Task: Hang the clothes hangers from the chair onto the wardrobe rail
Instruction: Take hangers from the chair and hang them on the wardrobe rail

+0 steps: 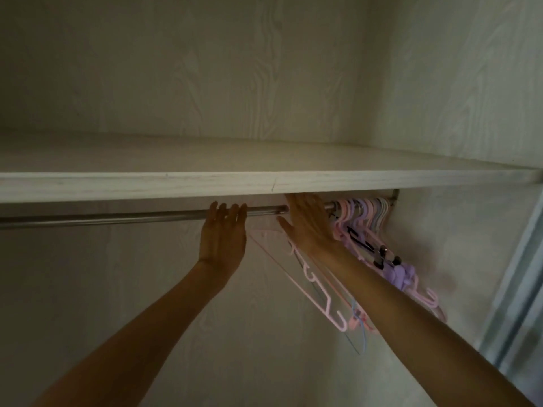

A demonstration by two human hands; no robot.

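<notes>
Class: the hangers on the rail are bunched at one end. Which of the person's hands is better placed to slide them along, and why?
Probably the right hand: it lies open against the hangers bunched at the rail's right end. The left hand rests open on bare rail, apart from them.

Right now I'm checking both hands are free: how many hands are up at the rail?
2. The left hand is open, fingers over the rail. The right hand is open beside the bunched hangers; its fingertips are hidden under the shelf.

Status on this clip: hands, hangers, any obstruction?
Left hand open, fingertips at rail. Right hand open against hangers bunched at rail's right end. No obstruction seen.
</notes>
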